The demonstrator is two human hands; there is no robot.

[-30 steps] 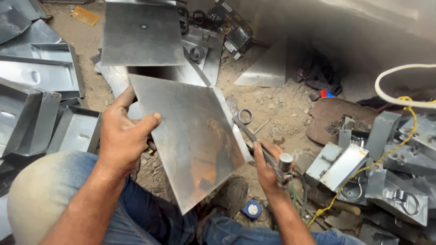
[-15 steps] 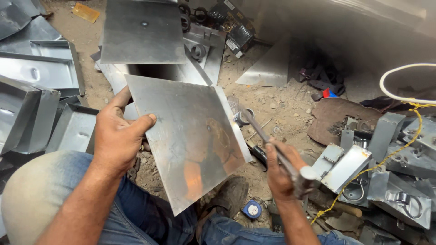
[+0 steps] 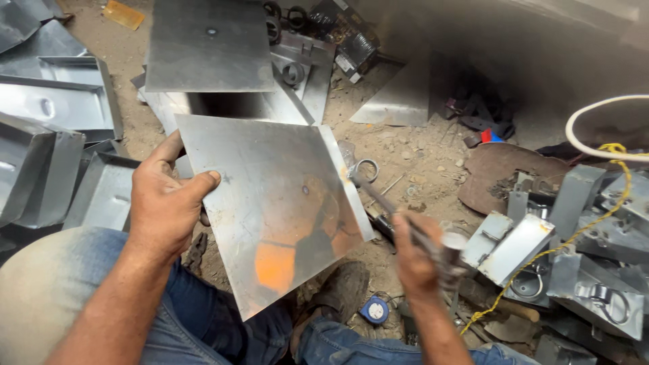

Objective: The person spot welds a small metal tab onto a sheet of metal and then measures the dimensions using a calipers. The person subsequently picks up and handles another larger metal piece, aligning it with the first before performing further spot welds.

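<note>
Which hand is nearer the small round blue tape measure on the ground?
Right. The right hand, gripping a metal tool, is just above the small round blue tape measure; the left hand holds the flat steel sheet farther left.

We see no screens or signs. Near the top left corner a flat yellow-orange card or wrapper (image 3: pixel 124 14) lies on the dirt floor, just beside the sheet-metal pieces. By the wall at the right, a small red and blue packet-like object (image 3: pixel 489 136) sits among dark scraps; its kind is unclear.
</note>
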